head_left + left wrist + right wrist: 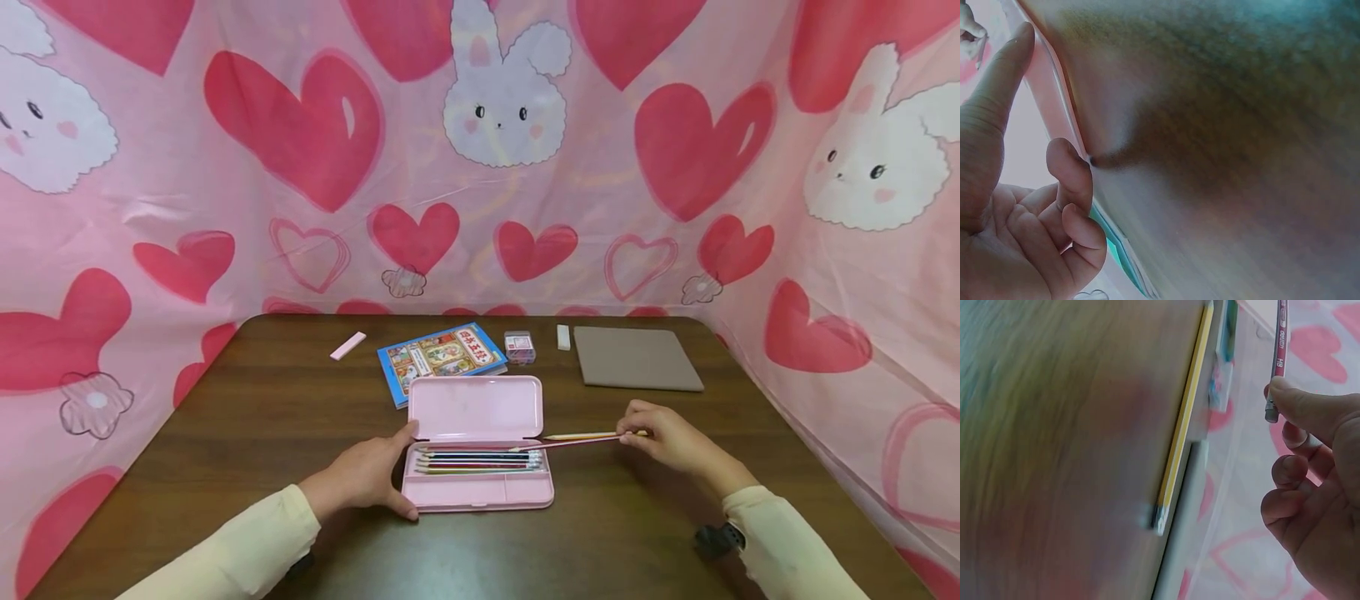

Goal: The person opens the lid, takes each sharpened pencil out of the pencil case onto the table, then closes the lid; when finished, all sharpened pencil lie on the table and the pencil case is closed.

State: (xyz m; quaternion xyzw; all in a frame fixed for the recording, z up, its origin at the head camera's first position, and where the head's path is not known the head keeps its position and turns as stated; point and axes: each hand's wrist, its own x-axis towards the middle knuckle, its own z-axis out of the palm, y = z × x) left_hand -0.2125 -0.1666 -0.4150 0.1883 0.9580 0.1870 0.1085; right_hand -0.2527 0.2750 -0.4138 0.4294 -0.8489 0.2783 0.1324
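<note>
A pink pencil case [480, 493] lies with its lid raised on the brown table; several pencils [476, 461] fill its back compartment. My left hand [367, 471] spans the case's left end, thumb at the front corner and fingers by the hinge side. To the right of the case, my right hand [660, 437] pinches a red HB pencil [1281, 344] near its rear end between thumb and forefinger. That pencil's tip reaches over the case's right part. A yellow pencil [1185, 422] lies on the table below the right hand, close beside the held one in the head view.
Behind the case lies a blue-edged picture book [442, 358], partly covered by the lid. Farther back are a small clear box [520, 347], a white block [563, 337], a pink-and-white strip [348, 346] and a flat grey-brown board [637, 358]. Heart-patterned fabric surrounds the table.
</note>
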